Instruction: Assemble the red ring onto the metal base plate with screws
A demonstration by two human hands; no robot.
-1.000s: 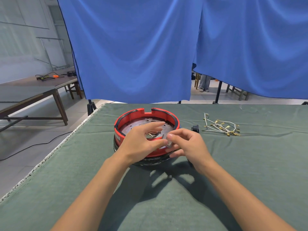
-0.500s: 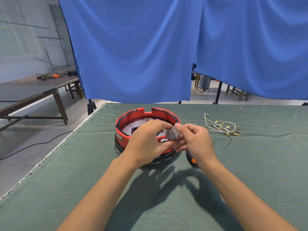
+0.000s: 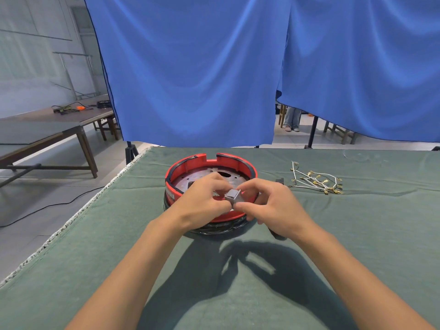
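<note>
The red ring (image 3: 209, 163) stands on the green table, around a round metal base plate (image 3: 207, 176) with several holes. Under it sits a dark ring-shaped part. Above the ring's near rim, both hands meet on a small grey square metal block (image 3: 232, 195). My left hand (image 3: 202, 203) pinches the block's left side with curled fingers. My right hand (image 3: 269, 206) pinches it from the right between thumb and fingers. No screws are visible.
A bundle of white wires with brass terminals (image 3: 316, 181) lies to the right of the ring. A small black part (image 3: 279, 180) sits beside the ring. A dark tool handle (image 3: 276, 234) shows under my right wrist. Blue curtains hang behind the table (image 3: 357, 234).
Both hands lifted the grey block from the ring's near rim to just above it. The camera view moved slightly closer.
</note>
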